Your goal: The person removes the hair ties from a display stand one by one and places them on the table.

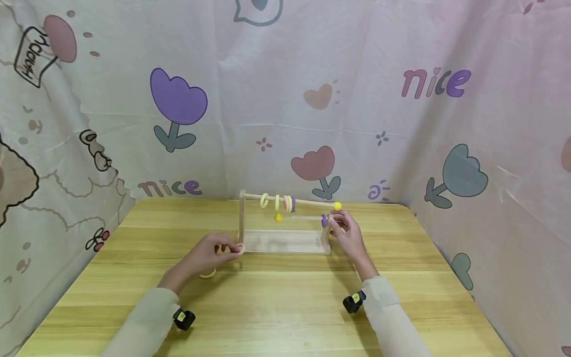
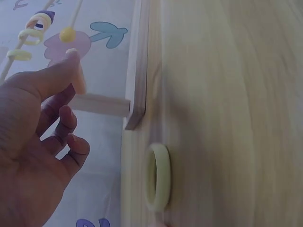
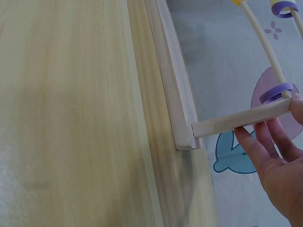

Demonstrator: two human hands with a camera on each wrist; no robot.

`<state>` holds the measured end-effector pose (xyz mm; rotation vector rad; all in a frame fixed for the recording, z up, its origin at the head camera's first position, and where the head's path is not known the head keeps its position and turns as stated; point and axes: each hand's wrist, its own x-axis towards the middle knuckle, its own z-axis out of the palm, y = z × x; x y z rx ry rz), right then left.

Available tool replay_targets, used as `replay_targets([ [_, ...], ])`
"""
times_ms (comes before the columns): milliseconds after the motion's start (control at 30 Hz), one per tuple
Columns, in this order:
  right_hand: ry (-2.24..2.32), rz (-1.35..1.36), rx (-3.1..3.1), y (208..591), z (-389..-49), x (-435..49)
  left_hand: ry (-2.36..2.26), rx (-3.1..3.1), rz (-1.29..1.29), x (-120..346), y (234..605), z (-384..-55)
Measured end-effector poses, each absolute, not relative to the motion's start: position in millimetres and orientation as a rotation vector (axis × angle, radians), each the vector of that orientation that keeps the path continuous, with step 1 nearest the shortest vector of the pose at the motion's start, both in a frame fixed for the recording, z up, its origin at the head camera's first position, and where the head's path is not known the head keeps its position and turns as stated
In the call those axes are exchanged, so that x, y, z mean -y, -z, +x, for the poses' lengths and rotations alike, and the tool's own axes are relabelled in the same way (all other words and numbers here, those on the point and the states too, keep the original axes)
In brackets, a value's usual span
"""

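Between thumb and fingertips my left hand point(image 1: 209, 258) pinches a pale peach ring point(image 2: 79, 80), close to the left post of a wooden stand point(image 1: 285, 241). My right hand point(image 1: 350, 238) holds the top of the stand's short right post point(image 3: 241, 119), thumb on one side and fingers on the other. From that post a thin lower rod point(image 1: 303, 217) runs left to a yellow ball point(image 1: 278, 217); a purple ring point(image 3: 276, 92) hangs on it beside the post. The upper rod point(image 1: 312, 202) carries several yellow, pink and purple rings and ends in another yellow ball point(image 1: 337, 206).
A pale yellow ring point(image 2: 158, 177) is on the wooden table point(image 1: 285, 307), near my left wrist in the head view. Behind the table's far edge hangs a printed cloth point(image 1: 258, 89) with flowers and lettering, and it also covers the sides.
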<state>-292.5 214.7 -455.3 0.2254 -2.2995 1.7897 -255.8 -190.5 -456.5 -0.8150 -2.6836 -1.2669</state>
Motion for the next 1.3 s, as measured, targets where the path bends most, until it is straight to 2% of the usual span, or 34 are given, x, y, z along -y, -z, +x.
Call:
replay_targets([
  [500, -1.801, 0.256, 2.285, 456.9, -293.1, -215.2, 1.255, 2.866, -0.746, 205.2, 461.0, -252.5],
  [1300, -1.835, 0.287, 2.244, 459.1, -294.4, -216.8, 1.038, 2.846, -0.955, 218.4, 474.8, -249.1],
])
